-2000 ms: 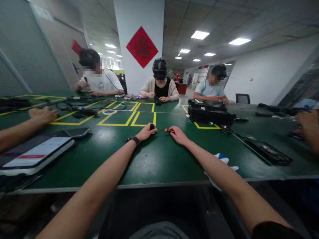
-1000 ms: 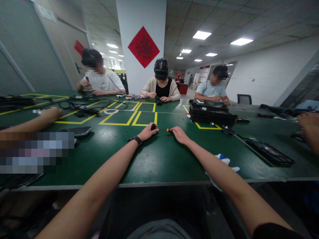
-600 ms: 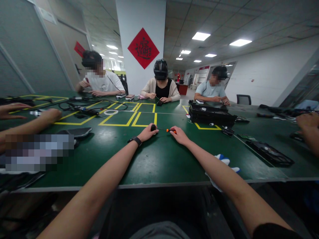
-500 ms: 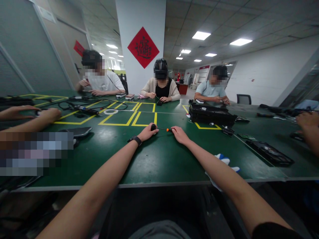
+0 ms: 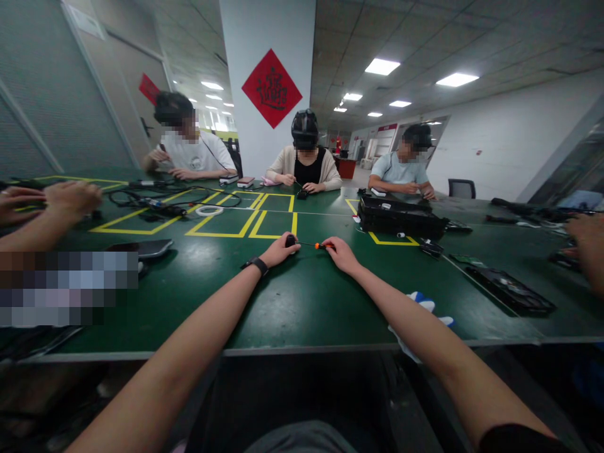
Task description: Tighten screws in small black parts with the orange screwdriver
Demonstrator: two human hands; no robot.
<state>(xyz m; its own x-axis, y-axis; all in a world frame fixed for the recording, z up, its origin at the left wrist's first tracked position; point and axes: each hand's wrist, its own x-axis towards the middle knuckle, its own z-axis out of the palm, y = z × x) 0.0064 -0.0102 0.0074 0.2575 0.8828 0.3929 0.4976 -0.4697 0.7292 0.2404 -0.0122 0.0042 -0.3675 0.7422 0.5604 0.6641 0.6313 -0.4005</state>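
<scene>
Over the middle of the green table, my left hand (image 5: 280,250) is closed on a small black part (image 5: 290,241), too small to name; a dark band sits on that wrist. My right hand (image 5: 341,255) grips the handle of a screwdriver (image 5: 318,246) with an orange collar. Its thin shaft points left, and the tip meets or nearly meets the black part; I cannot tell which. My fingers hide most of the screwdriver's handle. A white and blue glove (image 5: 421,301) lies beside and partly under my right forearm.
A black casing (image 5: 401,217) and an opened black housing (image 5: 512,289) lie to the right. Cables (image 5: 165,204) and a white ring (image 5: 209,211) lie left of centre, near yellow tape. Three people sit opposite; other people's hands (image 5: 73,200) (image 5: 587,233) show at both sides.
My hands stay almost where they were, with the screwdriver still against or near the black part. At the left, the neighbouring person's hands have shifted left and up.
</scene>
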